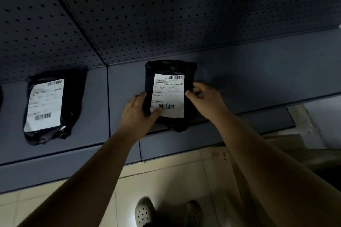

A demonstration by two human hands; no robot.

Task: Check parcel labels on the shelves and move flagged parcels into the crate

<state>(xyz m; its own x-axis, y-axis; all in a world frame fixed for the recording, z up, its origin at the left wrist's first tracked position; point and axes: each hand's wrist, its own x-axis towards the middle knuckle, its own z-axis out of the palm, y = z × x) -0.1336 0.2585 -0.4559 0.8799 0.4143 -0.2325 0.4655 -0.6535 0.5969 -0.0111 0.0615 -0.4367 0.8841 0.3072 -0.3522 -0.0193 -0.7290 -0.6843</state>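
head view: you hold the black parcel (170,67) from both sides, left hand (136,111) thumb on its label (168,94), right hand (205,97) curled round the right edge. it lies label up at the front edge of the shelf (249,79), another parcel (73,97) well to its left.

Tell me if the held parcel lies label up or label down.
Face up: the white label with both barcodes shows on top of the parcel.
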